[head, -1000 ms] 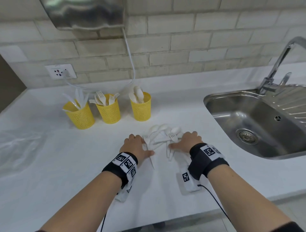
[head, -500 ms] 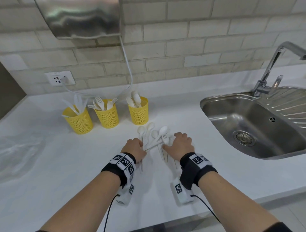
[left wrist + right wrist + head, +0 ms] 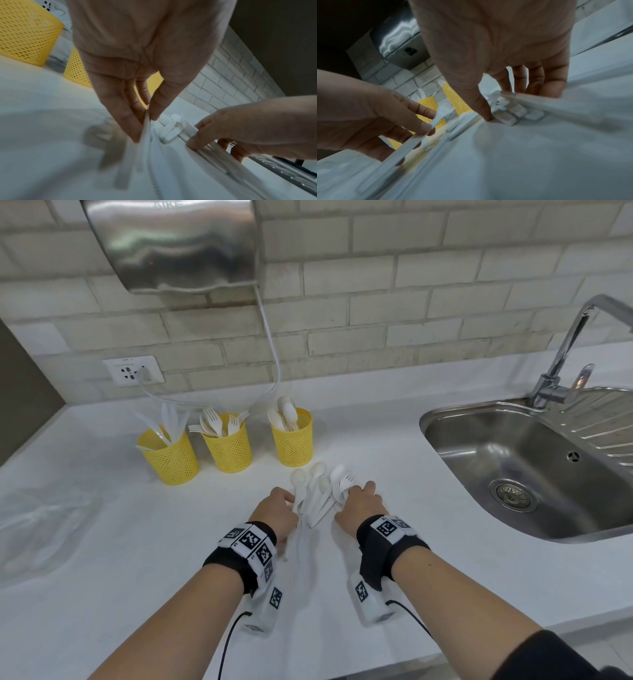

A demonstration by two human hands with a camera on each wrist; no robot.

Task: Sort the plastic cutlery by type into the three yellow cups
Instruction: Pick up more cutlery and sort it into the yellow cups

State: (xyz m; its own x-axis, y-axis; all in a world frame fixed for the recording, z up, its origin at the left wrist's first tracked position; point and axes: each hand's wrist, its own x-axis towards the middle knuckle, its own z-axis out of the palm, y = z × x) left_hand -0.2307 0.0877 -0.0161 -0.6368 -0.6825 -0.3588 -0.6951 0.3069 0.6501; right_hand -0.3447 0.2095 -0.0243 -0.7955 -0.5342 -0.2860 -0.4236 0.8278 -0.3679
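Note:
Three yellow mesh cups stand in a row at the back: the left cup (image 3: 173, 460) holds knives, the middle cup (image 3: 228, 450) forks, the right cup (image 3: 294, 441) spoons. A bundle of white plastic cutlery (image 3: 320, 491), mostly spoons with a fork on top, lies on the counter between my hands. My left hand (image 3: 293, 503) pinches handles at the bundle's left side; the left wrist view shows thumb and fingers of this left hand (image 3: 147, 119) closed on a white handle. My right hand (image 3: 346, 494) curls round the bundle's right side, thumb (image 3: 486, 115) pressed against the handles.
A steel sink (image 3: 534, 474) with a tap (image 3: 565, 350) sits to the right. A clear plastic bag (image 3: 41, 529) lies at the left. A steel hand dryer (image 3: 178, 244) hangs on the brick wall, its cord running to a socket (image 3: 133, 369). The counter's front edge (image 3: 411, 659) is near.
Both hands have slid toward each other, squeezing the spread-out cutlery into a tighter bundle. The pieces now lie closer together and point toward the cups.

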